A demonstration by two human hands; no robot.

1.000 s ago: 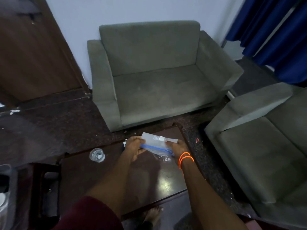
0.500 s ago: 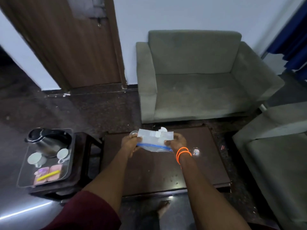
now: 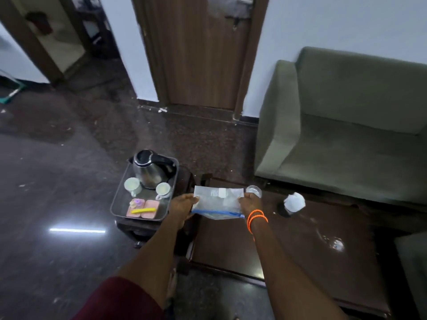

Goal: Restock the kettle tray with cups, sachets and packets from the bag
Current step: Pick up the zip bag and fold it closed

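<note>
I hold a clear zip bag (image 3: pixel 218 202) with a blue seal strip over the left end of the dark coffee table (image 3: pixel 265 245). My left hand (image 3: pixel 183 203) grips its left edge and my right hand (image 3: pixel 249 202) grips its right edge. Left of the bag, a grey kettle tray (image 3: pixel 120 199) sits on a small dark side table. On the tray stand a steel kettle (image 3: pixel 151 169), two white cups (image 3: pixel 132 185) (image 3: pixel 163 190), pink packets (image 3: pixel 142 209) and a yellow sachet (image 3: pixel 143 210).
A glass (image 3: pixel 254 190) stands behind my right hand on the coffee table, and a crumpled white thing (image 3: pixel 294 201) lies further right. A green sofa (image 3: pixel 346 125) stands behind the table. A wooden door (image 3: pixel 201 49) is at the back, with dark floor to the left.
The view has swung left, bringing the kettle tray close beside the bag. Both hands still hold the bag, now nearer the table's left end.
</note>
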